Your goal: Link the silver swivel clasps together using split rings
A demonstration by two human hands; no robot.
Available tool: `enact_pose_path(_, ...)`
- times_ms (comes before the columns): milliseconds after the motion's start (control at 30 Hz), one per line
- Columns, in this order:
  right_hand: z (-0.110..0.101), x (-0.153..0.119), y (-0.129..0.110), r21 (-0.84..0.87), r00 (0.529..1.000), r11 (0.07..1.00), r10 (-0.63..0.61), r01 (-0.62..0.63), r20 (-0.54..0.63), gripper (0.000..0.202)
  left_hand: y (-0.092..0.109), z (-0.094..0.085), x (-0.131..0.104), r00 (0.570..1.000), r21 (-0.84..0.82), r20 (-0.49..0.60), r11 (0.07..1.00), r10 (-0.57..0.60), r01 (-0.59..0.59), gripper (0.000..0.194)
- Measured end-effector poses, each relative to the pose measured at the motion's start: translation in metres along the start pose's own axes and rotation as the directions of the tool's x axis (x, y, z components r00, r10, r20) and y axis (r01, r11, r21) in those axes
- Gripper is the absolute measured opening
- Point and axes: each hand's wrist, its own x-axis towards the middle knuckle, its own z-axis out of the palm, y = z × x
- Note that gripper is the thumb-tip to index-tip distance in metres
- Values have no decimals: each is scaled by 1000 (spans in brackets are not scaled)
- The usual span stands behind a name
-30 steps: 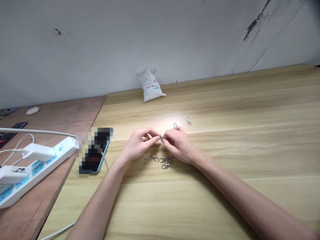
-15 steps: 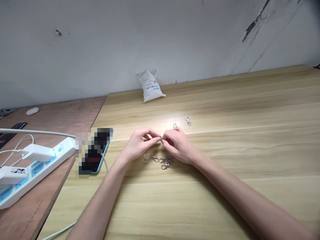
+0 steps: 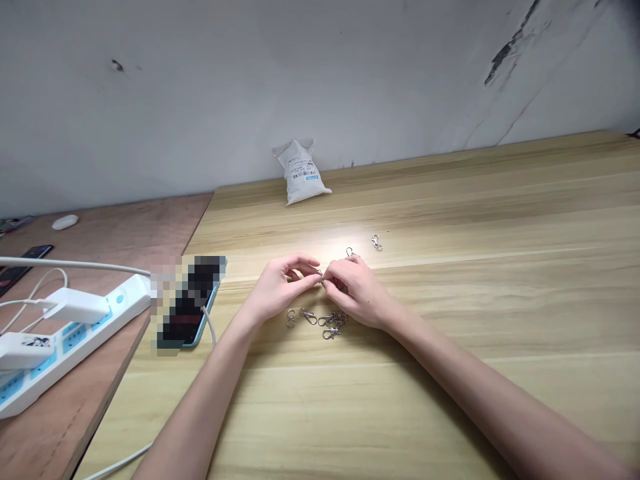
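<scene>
My left hand (image 3: 276, 287) and my right hand (image 3: 354, 288) meet at their fingertips over the table. Between them is a small silver metal piece (image 3: 320, 273), mostly hidden by the fingers. The left thumb and a finger pinch it from one side, and the curled right fingers close on it from the other. Just below lie a pile of metal swivel clasps (image 3: 334, 325), a single swivel clasp (image 3: 309, 316) and two small metal rings (image 3: 291, 319). Beyond the right hand, one clasp (image 3: 350, 252) is partly covered, and a clasp with a ring (image 3: 377, 243) lies farther off.
A white plastic packet (image 3: 303, 175) stands at the wall. Left of my hands is a phone (image 3: 187, 310), partly blurred, with a cable (image 3: 210, 327). A white power strip (image 3: 75, 343) with plugged-in chargers lies on the reddish board (image 3: 120, 230) at the left.
My left index finger has lifted slightly away from the thumb. Both hands otherwise keep their places, and the clasps and rings on the table lie as before.
</scene>
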Motion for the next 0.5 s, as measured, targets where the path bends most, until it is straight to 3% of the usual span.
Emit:
enact_pose_path(233,0,0,0,-10,1000,1000,-13,13,10,14,-2,-1,-1,995,-30,103,1000,10,-7,27)
enact_pose_path(500,1,-1,3,-28,999,999,-29,29,21,14,0,-2,-1,995,13,99,1000,1,-2,27)
